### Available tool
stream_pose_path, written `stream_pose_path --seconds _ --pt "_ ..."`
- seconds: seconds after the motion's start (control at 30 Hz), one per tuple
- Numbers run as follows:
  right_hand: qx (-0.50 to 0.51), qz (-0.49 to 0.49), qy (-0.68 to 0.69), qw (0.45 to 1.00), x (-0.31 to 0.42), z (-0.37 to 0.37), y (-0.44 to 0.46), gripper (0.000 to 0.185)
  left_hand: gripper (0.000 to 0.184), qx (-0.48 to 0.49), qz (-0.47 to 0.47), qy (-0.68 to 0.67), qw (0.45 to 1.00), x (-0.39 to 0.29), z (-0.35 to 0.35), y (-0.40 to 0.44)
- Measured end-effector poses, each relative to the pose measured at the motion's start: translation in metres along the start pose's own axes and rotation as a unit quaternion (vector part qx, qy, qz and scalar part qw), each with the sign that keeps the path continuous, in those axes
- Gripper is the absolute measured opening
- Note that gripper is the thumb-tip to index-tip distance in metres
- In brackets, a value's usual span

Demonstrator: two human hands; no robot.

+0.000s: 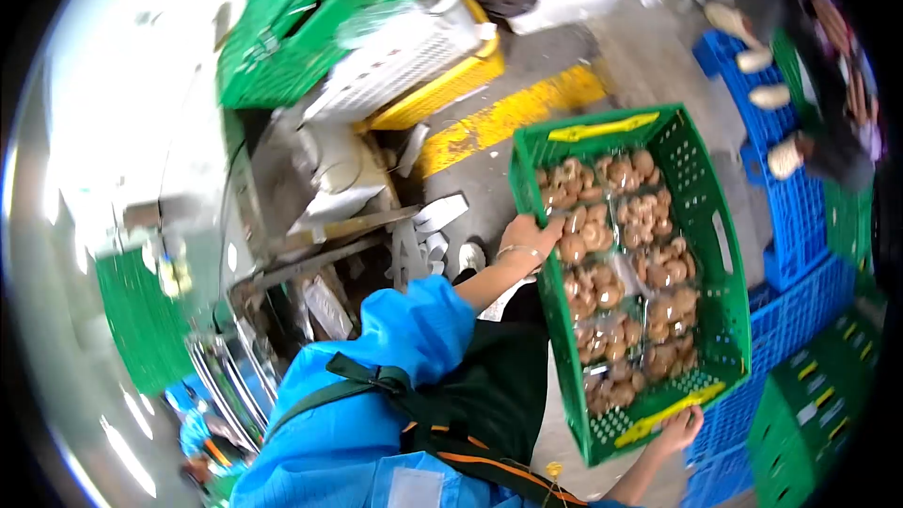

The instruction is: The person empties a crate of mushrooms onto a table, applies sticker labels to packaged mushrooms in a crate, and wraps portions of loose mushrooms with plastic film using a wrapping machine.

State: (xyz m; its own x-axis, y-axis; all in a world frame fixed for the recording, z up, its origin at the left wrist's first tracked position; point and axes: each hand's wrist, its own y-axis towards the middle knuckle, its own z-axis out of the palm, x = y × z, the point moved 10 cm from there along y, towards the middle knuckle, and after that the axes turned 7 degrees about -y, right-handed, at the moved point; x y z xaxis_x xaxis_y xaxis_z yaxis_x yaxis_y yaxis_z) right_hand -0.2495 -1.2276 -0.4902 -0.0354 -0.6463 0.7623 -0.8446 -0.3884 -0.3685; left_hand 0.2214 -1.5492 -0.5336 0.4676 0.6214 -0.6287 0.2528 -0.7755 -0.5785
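Note:
A green plastic crate (729, 320) with yellow handles is tilted in front of my body. Several clear-wrapped packs of brown mushrooms (649, 216) sit in it in two rows. My left hand (533, 237), with a bracelet at the wrist, is closed over the crate's near rim, fingers reaching inside by the packs. At the crate's lower end, my right hand (681, 429) is closed at the edge beside the yellow handle (670, 412). Parts of its fingers are hidden.
Blue pallets (788, 216) and stacked green crates (809, 414) line the right side. A person in dark clothing (837, 94) is at upper right. Green, white and yellow crates (404, 56) stand at upper left, near a cluttered metal frame (310, 268). Yellow tape (513, 118) marks the floor.

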Motion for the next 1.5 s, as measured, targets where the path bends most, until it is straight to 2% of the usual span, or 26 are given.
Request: stream_pose_path --seconds 0.03,0.07,0.1,0.13,0.17,0.2,0.23,0.4,0.47,0.5,0.57,0.63,0.77,0.8,0.93,1.0,1.03,1.07,1.13,1.2,1.23,1.27,1.3,1.37,1.47,1.5 --pt "0.013 -0.001 0.012 1.000 0.017 -0.013 -0.010 0.017 0.039 0.026 -0.059 -0.027 0.998 0.012 -0.029 -0.023" --pt "0.028 -0.079 -0.052 0.995 0.012 -0.047 0.008 0.019 0.037 0.056 -0.117 -0.054 0.990 0.030 -0.053 -0.047" --pt "0.099 -0.055 0.091 0.989 0.055 -0.039 -0.013 0.020 0.035 0.045 -0.154 -0.129 0.979 0.050 -0.076 -0.074" --pt "0.112 -0.121 -0.008 0.986 0.091 -0.047 -0.024 0.023 0.033 0.035 -0.188 -0.206 0.960 0.070 -0.095 -0.103" --pt "0.210 -0.118 0.130 0.962 0.124 -0.033 -0.031 0.025 0.033 0.034 -0.190 -0.211 0.958 0.072 -0.115 -0.125" --pt "0.078 -0.157 -0.129 0.976 0.211 -0.029 -0.094 0.029 0.032 0.035 -0.188 -0.218 0.957 0.066 -0.142 -0.151" --pt "0.087 -0.143 -0.084 0.982 0.239 -0.031 -0.120 0.025 0.032 -0.002 -0.188 -0.259 0.948 0.060 -0.177 -0.178" --pt "0.031 -0.221 -0.048 0.973 0.338 -0.036 -0.241 0.022 0.024 -0.118 -0.074 -0.386 0.912 0.062 -0.303 -0.293" --pt "0.119 -0.261 -0.020 0.958 0.353 -0.037 -0.273 0.022 0.024 -0.150 -0.011 -0.474 0.868 0.078 -0.354 -0.340" --pt "0.223 -0.361 0.082 0.902 0.376 -0.015 -0.279 0.026 0.025 -0.180 0.003 -0.487 0.855 0.080 -0.382 -0.363" --pt "0.200 -0.395 0.089 0.892 0.420 -0.001 -0.314 0.027 0.027 -0.227 0.037 -0.495 0.838 0.094 -0.451 -0.397" --pt "0.329 -0.450 0.127 0.821 0.462 0.026 -0.354 0.028 0.028 -0.267 0.040 -0.492 0.828 0.107 -0.491 -0.431" --pt "0.492 -0.482 0.185 0.701 0.536 0.177 -0.491 0.032 0.024 -0.360 0.041 -0.563 0.742 0.176 -0.606 -0.406" --pt "0.486 -0.447 0.171 0.731 0.541 0.199 -0.540 0.030 0.024 -0.373 0.032 -0.570 0.731 0.205 -0.626 -0.393" --pt "0.536 -0.510 0.144 0.657 0.571 0.355 -0.672 0.025 0.021 -0.472 0.015 -0.657 0.588 0.303 -0.696 -0.324" --pt "0.566 -0.512 0.095 0.639 0.570 0.415 -0.745 0.024 0.021 -0.519 -0.012 -0.650 0.555 0.344 -0.720 -0.313" --pt "0.576 -0.510 0.073 0.635 0.574 0.450 -0.767 0.026 0.024 -0.533 -0.093 -0.607 0.582 0.340 -0.728 -0.340" --pt "0.595 -0.509 0.054 0.620 0.575 0.481 -0.791 0.032 0.031 -0.497 -0.068 -0.646 0.575 0.357 -0.741 -0.333" --pt "0.600 -0.509 0.035 0.617 0.581 0.471 -0.766 0.040 0.037 -0.520 0.126 -0.630 0.562 0.313 -0.709 -0.386" --pt "0.621 -0.486 0.014 0.615 0.592 0.516 -0.778 0.048 0.036 -0.550 0.137 -0.511 0.647 0.295 -0.666 -0.454" --pt "0.627 -0.486 -0.021 0.608 0.586 0.531 -0.780 0.054 0.031 -0.546 0.007 -0.460 0.700 0.304 -0.620 -0.480" --pt "0.628 -0.497 -0.040 0.598 0.580 0.540 -0.774 0.057 0.027 -0.575 -0.048 -0.459 0.676 0.315 -0.565 -0.500" --pt "0.624 -0.502 -0.060 0.596 0.576 0.549 -0.764 0.058 0.031 -0.580 -0.179 -0.433 0.666 0.329 -0.503 -0.520" --pt "0.621 -0.515 -0.107 0.581 0.564 0.575 -0.765 0.060 0.031 -0.578 -0.280 -0.577 0.504 0.380 -0.370 -0.546" --pt "0.641 -0.510 -0.163 0.549 0.556 0.605 -0.744 0.057 0.037 -0.685 -0.262 -0.657 0.175 0.384 -0.274 -0.604" --pt "0.562 -0.667 -0.188 0.452 0.574 0.613 -0.743 0.052 0.036 -0.703 -0.192 -0.655 0.199 0.416 -0.247 -0.611"
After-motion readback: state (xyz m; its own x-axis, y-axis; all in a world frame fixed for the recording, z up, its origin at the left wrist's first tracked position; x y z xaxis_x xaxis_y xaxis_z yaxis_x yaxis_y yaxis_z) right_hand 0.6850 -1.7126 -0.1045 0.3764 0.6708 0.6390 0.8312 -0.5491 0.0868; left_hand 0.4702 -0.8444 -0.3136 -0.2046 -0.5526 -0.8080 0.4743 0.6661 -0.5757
